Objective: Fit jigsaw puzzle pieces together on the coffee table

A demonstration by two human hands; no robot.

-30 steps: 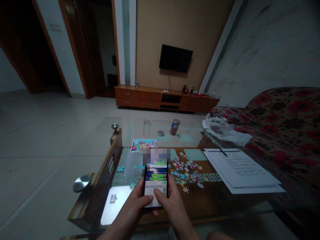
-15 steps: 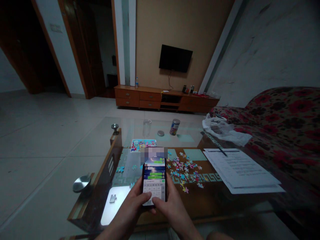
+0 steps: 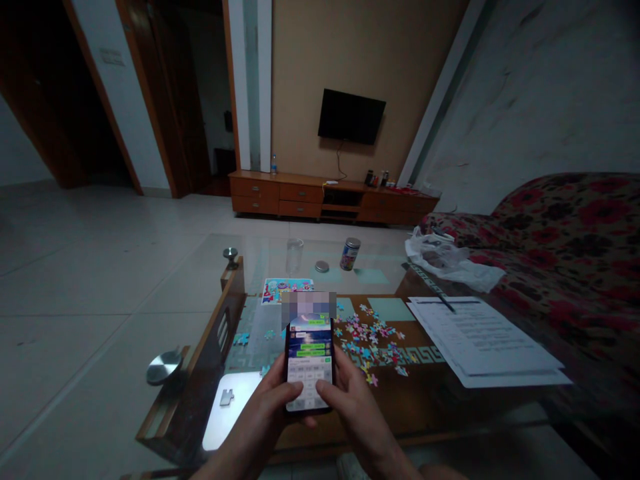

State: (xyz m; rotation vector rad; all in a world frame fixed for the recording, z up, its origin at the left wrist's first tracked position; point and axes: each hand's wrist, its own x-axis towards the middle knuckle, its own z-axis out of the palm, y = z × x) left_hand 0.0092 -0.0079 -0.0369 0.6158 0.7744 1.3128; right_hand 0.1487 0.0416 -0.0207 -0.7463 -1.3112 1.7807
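A smartphone (image 3: 309, 360) with a lit chat screen and on-screen keyboard is held upright between both hands above the glass table. My left hand (image 3: 273, 400) grips its left side, the thumb lying over the lower left keys. Around the right edge my right hand (image 3: 353, 397) is closed, its thumb over the right side of the keyboard. Beyond and to the right of the phone lie many loose jigsaw pieces (image 3: 367, 333). A colourful picture card (image 3: 273, 291) rests behind it, partly hidden. Near my left forearm is a white board (image 3: 220, 420) with a grey piece-shaped mark.
A clear jar (image 3: 295, 255), a metal lid (image 3: 321, 267) and a printed tin (image 3: 350, 255) stand toward the table's far side. Papers (image 3: 485, 340) with a pen (image 3: 447, 304) lie at right, near a white plastic bag (image 3: 450, 263). A flowered sofa (image 3: 575, 233) borders the right.
My right thumb has shifted up and right across the phone's keyboard. The left thumb stays almost in place, and both hands still hold the phone.
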